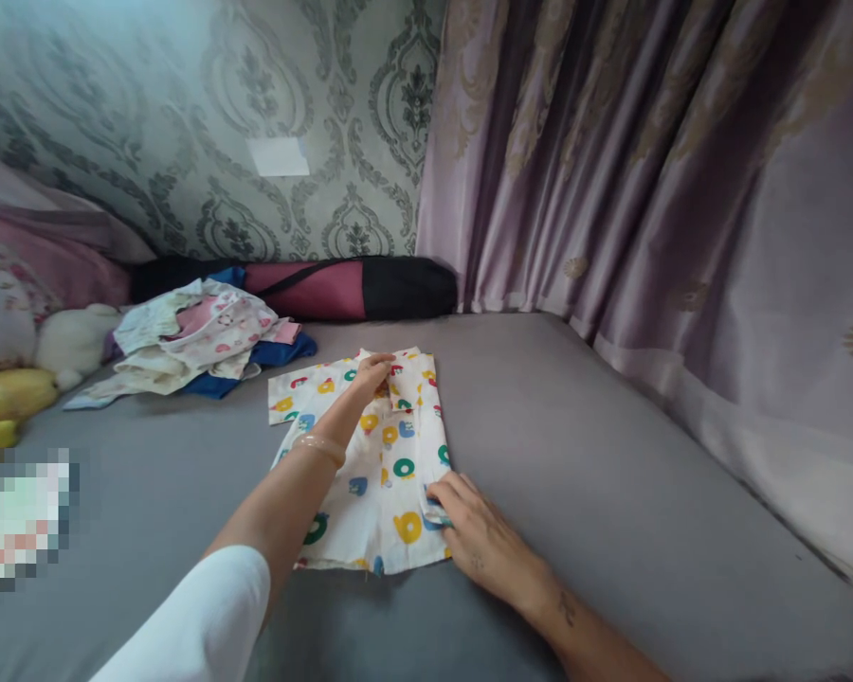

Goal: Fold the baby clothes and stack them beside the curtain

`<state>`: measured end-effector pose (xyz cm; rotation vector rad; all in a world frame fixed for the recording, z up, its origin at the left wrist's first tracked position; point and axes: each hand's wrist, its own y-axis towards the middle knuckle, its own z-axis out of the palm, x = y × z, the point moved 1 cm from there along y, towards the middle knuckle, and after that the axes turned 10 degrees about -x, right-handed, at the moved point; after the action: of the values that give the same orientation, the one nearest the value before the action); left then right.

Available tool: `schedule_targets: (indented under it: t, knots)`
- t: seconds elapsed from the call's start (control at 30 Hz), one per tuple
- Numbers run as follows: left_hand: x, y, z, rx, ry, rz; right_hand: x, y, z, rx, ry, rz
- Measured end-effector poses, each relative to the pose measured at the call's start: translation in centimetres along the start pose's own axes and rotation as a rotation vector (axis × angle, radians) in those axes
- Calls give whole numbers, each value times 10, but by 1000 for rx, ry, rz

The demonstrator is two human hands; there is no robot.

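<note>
A small white shirt [370, 474] with colourful printed figures lies spread on the grey bed sheet [575, 493]. Its left sleeve sticks out to the side, while its right side is folded inward. At the collar, my left hand [374, 372] has its fingers together on the fabric; what they pinch is partly hidden by the hand. Near the lower right edge, my right hand [469, 521] has its fingers closed on the folded edge of the shirt. A pale bangle [319, 448] circles my left wrist.
Crumpled clothes [209, 336] are heaped at the back left, beside a white plush toy [78, 341] and a yellow one [14, 398]. A long maroon-and-black bag [341, 289] lies along the wall. Purple curtains [611, 189] hang at the right.
</note>
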<state>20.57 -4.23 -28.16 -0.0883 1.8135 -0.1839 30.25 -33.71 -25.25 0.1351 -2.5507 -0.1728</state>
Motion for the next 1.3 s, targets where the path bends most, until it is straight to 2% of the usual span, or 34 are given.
schedule_targets:
  t: [0.13,0.27,0.37,0.47,0.53,0.6,0.67,0.7,0.77,0.83,0.9,1.1,1.3]
  knots:
    - [1,0,-2,-14,47,30,-5,-1,-2,20,55,-48]
    - [0,0,-5,-49,151,120,-9,-2,-7,45,100,-94]
    - [-2,-2,-11,-90,234,229,-10,-1,-15,88,155,-106]
    - [-3,-13,-19,-110,297,388,-14,7,-25,144,246,-37]
    - [0,-33,-23,-19,387,607,-22,20,-31,120,262,20]
    - [8,-66,-26,170,508,863,-35,42,-35,30,223,33]
    - [18,-106,-27,306,604,946,-50,70,-35,-93,141,10]
    - [23,-126,-27,358,656,957,-58,85,-33,-170,81,5]
    - [32,-163,-26,409,768,913,-70,116,-25,-218,-65,30]
    - [38,-190,-23,414,822,899,-76,144,-12,-186,-181,37]
    - [43,-206,-22,386,841,895,-76,169,2,-125,-262,18]
    - [57,-214,-24,386,851,895,-69,217,34,-42,-352,-27]
    - [58,-215,-25,409,865,898,-82,234,49,-27,-349,25]
